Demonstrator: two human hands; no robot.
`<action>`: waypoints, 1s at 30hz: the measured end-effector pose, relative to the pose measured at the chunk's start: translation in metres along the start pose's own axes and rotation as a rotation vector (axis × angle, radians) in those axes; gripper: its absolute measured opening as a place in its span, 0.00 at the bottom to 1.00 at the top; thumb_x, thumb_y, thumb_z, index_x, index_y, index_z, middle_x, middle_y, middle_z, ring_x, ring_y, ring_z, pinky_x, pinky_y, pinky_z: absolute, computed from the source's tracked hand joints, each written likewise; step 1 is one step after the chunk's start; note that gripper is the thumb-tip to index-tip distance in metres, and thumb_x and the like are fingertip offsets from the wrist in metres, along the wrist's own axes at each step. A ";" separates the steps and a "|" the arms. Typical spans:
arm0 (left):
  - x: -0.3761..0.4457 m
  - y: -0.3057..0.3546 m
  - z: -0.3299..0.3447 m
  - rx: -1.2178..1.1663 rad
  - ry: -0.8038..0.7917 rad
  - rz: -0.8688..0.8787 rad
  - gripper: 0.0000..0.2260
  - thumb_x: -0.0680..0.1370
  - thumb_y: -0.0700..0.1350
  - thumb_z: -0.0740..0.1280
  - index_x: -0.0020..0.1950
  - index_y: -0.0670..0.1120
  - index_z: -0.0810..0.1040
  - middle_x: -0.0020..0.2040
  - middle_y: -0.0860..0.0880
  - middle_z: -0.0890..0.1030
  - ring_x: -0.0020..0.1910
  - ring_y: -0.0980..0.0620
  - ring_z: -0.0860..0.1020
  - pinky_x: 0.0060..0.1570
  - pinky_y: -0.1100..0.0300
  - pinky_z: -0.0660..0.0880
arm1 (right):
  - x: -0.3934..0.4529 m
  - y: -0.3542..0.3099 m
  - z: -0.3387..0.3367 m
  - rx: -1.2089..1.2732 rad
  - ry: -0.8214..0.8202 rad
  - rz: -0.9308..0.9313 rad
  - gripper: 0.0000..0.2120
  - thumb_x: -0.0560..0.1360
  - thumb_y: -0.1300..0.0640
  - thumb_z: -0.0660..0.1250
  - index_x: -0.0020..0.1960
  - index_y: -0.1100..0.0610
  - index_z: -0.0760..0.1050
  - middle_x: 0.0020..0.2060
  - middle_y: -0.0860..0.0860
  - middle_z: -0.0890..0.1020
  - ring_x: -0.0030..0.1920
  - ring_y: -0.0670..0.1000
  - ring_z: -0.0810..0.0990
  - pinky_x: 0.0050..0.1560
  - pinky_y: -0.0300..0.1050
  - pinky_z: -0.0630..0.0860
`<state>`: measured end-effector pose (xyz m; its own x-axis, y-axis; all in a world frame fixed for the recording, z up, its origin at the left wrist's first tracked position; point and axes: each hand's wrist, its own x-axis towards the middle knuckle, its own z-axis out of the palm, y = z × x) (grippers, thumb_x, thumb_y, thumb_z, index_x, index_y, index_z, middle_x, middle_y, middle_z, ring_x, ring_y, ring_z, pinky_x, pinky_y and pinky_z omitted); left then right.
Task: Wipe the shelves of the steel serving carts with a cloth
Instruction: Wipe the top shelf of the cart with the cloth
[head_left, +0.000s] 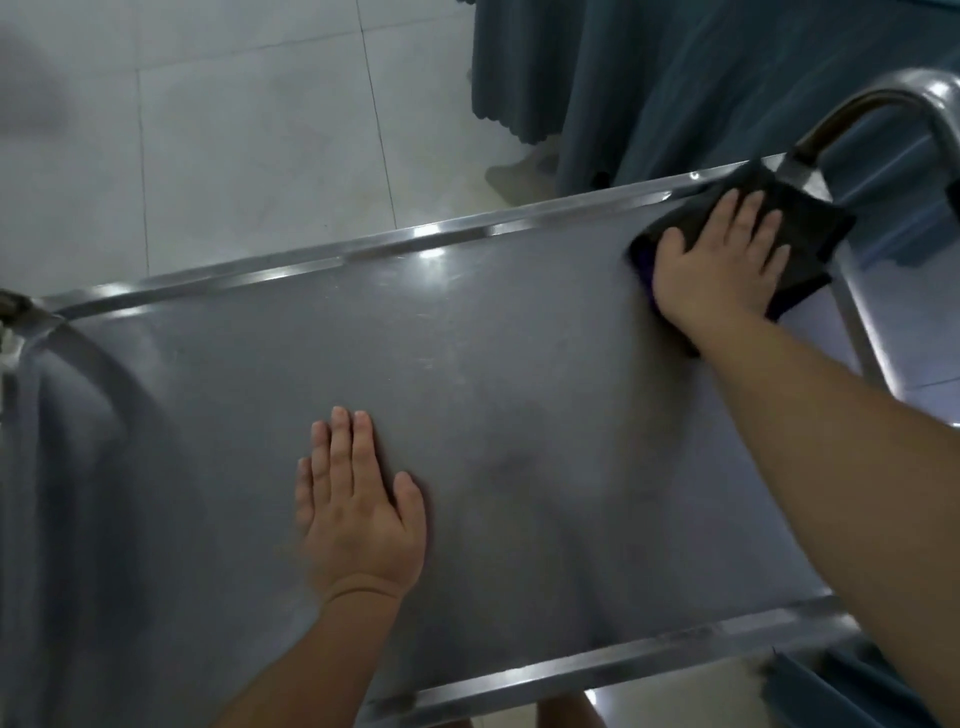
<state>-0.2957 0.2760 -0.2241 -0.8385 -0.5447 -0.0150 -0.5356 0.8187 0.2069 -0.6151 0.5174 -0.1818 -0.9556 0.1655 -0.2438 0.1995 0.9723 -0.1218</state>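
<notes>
While the right hand (722, 260) presses flat on the dark cloth (800, 228) at the top shelf's (467, 364) far corner, the left hand (358, 504) rests flat, fingers straight; most wiping seemingly remains.

The shelf (467, 364) is brushed steel, smooth and dull grey, with a shinier raised rim (395, 244). The cloth (800, 234) is dark, soft fabric, matt. The floor (234, 130) has pale glossy tiles. The curtain (701, 67) is blue-grey woven fabric.

Cloth (795, 228) at shelf's (467, 364) far right corner, under right hand (722, 260).
</notes>
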 end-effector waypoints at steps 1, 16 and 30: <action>0.001 0.000 0.000 0.004 0.004 -0.002 0.33 0.81 0.55 0.53 0.85 0.44 0.60 0.85 0.46 0.58 0.85 0.46 0.54 0.83 0.44 0.52 | -0.013 -0.021 0.008 0.012 0.009 -0.031 0.39 0.81 0.38 0.46 0.85 0.56 0.43 0.84 0.55 0.45 0.84 0.59 0.43 0.81 0.63 0.43; 0.000 0.001 -0.004 0.025 -0.062 -0.032 0.32 0.82 0.55 0.53 0.86 0.47 0.56 0.86 0.49 0.55 0.85 0.50 0.50 0.84 0.48 0.47 | -0.116 -0.229 0.070 -0.262 -0.181 -1.446 0.32 0.83 0.39 0.46 0.85 0.45 0.46 0.84 0.43 0.48 0.84 0.48 0.42 0.82 0.54 0.38; 0.002 0.001 -0.005 -0.018 0.008 -0.014 0.32 0.80 0.54 0.55 0.84 0.46 0.61 0.85 0.46 0.60 0.84 0.45 0.56 0.82 0.44 0.53 | 0.050 0.037 -0.027 -0.153 -0.041 -0.546 0.36 0.81 0.36 0.48 0.85 0.45 0.43 0.85 0.45 0.45 0.84 0.51 0.42 0.82 0.55 0.42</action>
<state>-0.2974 0.2744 -0.2188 -0.8299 -0.5578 -0.0105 -0.5457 0.8076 0.2239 -0.6613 0.5665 -0.1722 -0.9016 -0.3713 -0.2221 -0.3576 0.9285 -0.1003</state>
